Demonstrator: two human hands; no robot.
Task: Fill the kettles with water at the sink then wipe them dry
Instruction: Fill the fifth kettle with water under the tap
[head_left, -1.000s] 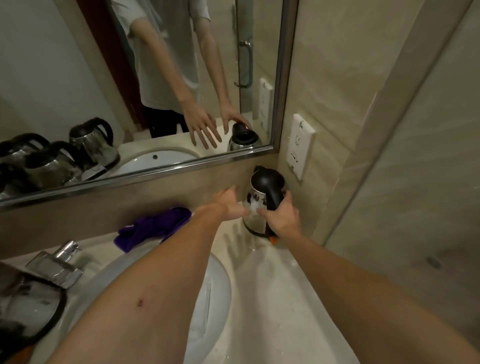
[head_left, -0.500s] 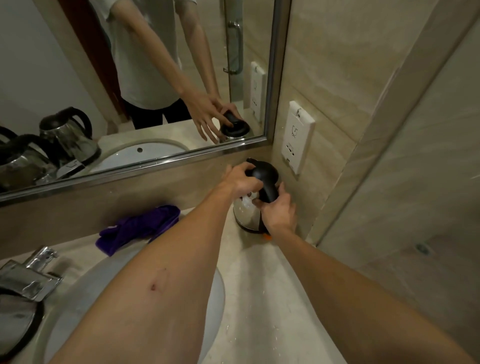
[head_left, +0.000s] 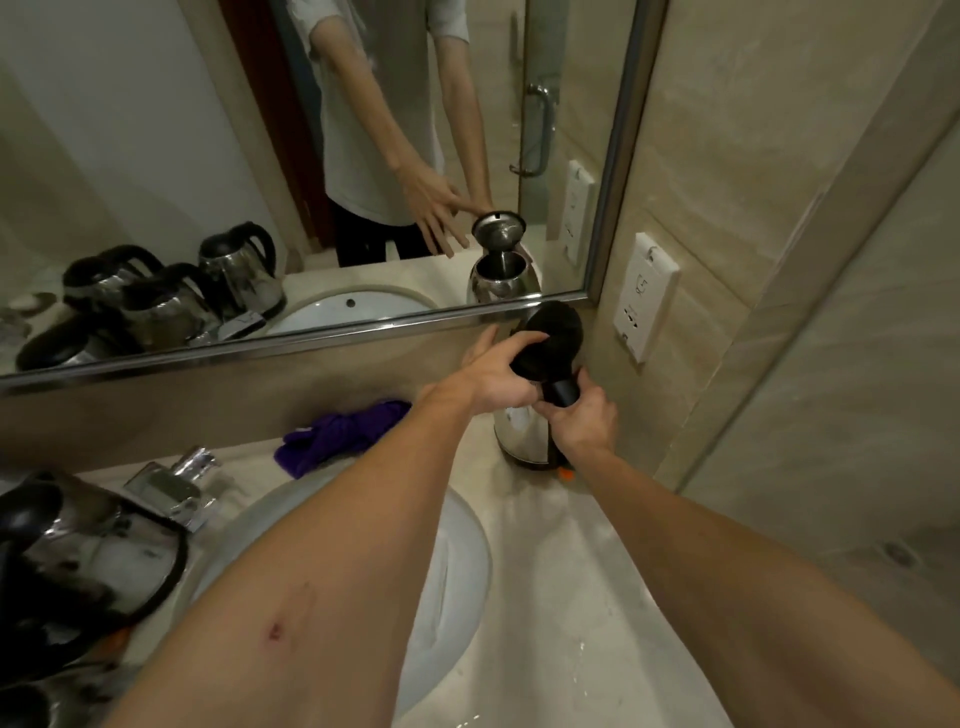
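A steel kettle with a black handle stands on the counter in the back right corner, under the mirror. Its black lid is tipped up, and the mirror shows the kettle's mouth open. My right hand grips the handle from the near side. My left hand rests against the raised lid with the thumb across its front, and in the mirror its fingers look straight and spread. A purple cloth lies crumpled behind the white sink basin.
A chrome faucet stands at the sink's back left. More steel kettles crowd the counter at the left edge. A wall socket sits just right of the kettle, and a tiled wall closes off the right side.
The kettle's lid has swung up from closed to open. My left hand came from beside the kettle onto the lid, while my right hand stayed on the handle.
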